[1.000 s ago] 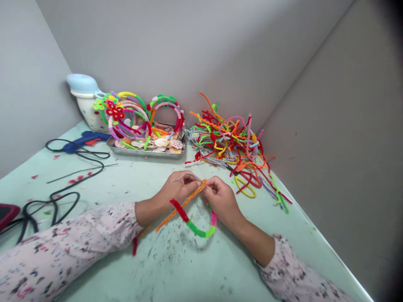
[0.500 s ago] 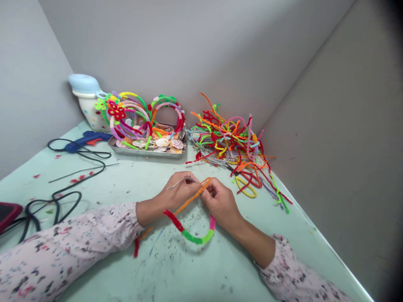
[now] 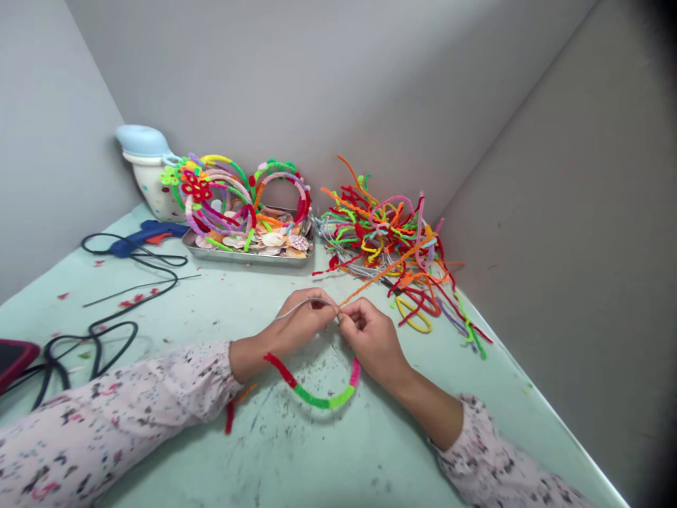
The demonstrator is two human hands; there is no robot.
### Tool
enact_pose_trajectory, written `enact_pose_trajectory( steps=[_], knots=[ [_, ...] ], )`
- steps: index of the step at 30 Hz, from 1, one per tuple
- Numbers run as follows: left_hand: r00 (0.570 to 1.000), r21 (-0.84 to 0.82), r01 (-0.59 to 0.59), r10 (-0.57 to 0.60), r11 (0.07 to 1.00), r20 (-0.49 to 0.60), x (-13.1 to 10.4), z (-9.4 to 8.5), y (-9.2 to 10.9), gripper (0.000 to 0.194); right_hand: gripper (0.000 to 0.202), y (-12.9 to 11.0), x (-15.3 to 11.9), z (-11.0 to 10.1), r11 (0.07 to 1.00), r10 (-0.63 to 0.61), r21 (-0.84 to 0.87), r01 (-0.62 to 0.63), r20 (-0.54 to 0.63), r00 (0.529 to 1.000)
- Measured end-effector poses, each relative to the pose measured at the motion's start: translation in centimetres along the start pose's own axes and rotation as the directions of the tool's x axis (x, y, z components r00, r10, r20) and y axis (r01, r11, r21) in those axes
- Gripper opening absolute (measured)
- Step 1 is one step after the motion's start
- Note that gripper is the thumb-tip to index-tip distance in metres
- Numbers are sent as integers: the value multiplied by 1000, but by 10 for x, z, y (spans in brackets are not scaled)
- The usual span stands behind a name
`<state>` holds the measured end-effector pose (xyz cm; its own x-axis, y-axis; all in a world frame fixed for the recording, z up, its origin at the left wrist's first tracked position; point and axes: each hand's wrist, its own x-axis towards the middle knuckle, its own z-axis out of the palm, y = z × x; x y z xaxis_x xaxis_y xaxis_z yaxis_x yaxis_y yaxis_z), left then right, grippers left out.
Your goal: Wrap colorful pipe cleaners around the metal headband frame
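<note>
My left hand (image 3: 307, 319) and my right hand (image 3: 370, 335) meet fingertip to fingertip above the table, both pinching. Between them is a grey wire (image 3: 301, 305), which runs back over my left hand. An orange pipe cleaner (image 3: 388, 272) rises from the fingertips toward the upper right. Below my hands hangs a curved band (image 3: 325, 402) wrapped in red, green and pink, its pink end at my right hand. The exact join between wire and orange strand is hidden by the fingers.
A metal tray (image 3: 248, 259) holds shells and colourful hoops (image 3: 227, 187). Right of it lies a pile of pipe cleaners (image 3: 381, 226). At the left are a blue glue gun (image 3: 132, 240), black cables (image 3: 113, 328), a white container (image 3: 159, 187) and a red-edged device (image 3: 18, 360).
The orange pipe cleaner has swung from lying across my left hand to pointing up and right. The red end of the band has shifted slightly left and up.
</note>
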<state>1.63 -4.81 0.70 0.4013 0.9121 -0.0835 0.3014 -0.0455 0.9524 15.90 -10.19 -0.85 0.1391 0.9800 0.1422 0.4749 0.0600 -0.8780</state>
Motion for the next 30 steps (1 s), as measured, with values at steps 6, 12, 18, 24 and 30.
enact_pose_trajectory(
  steps=[6, 12, 18, 24, 30],
  knots=[
    [998, 8, -52, 52, 999, -46, -1, 1, -2, 10, 7, -2, -2, 1, 996, -66, -55, 66, -3, 998],
    [999, 31, 12, -10, 999, -52, -4, 3, 4, 9, 8, -1, -1, 1, 997, -63, -48, 63, 1, 998],
    [997, -11, -71, 71, 997, -17, 2, 4, -3, 13, 11, 6, 6, -2, 982, 81, 165, -91, 65, 995],
    [971, -102, -231, 222, 968, -90, 8, 6, -16, 23, 13, 4, 11, -4, 948, 166, 259, -183, 88, 982],
    [927, 41, -372, 374, 927, -39, 8, -1, -16, 21, 10, 6, 11, -4, 935, 161, 298, -194, 131, 978]
  ],
)
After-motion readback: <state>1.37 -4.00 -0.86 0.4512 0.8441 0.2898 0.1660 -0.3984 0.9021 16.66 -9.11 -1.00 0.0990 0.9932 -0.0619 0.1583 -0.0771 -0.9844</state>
